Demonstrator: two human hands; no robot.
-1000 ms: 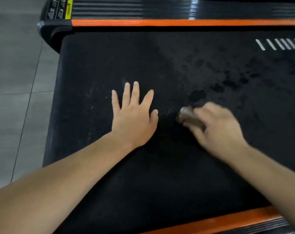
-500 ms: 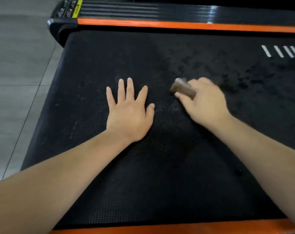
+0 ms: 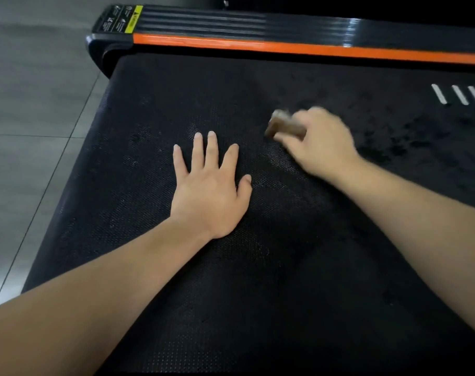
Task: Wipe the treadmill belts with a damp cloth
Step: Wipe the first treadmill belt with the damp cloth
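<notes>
Now my right hand (image 3: pixel 322 146) grips a brown cloth (image 3: pixel 284 127) against the treadmill belt (image 3: pixel 285 267), while my left hand (image 3: pixel 210 189) presses flat, fingers spread.

Setting: exercise space, either a gym or a home fitness room; which one cannot be told.
Evidence: black textured treadmill belt (image 3: pixel 258 280) filling most of the view; black ribbed, orange-edged side rail (image 3: pixel 285 28); yellow-and-black warning label (image 3: pixel 130 20) at the rail's end; white stripes (image 3: pixel 459 95) printed on the belt; large grey floor tiles (image 3: pixel 35 104) beside the machine.
</notes>
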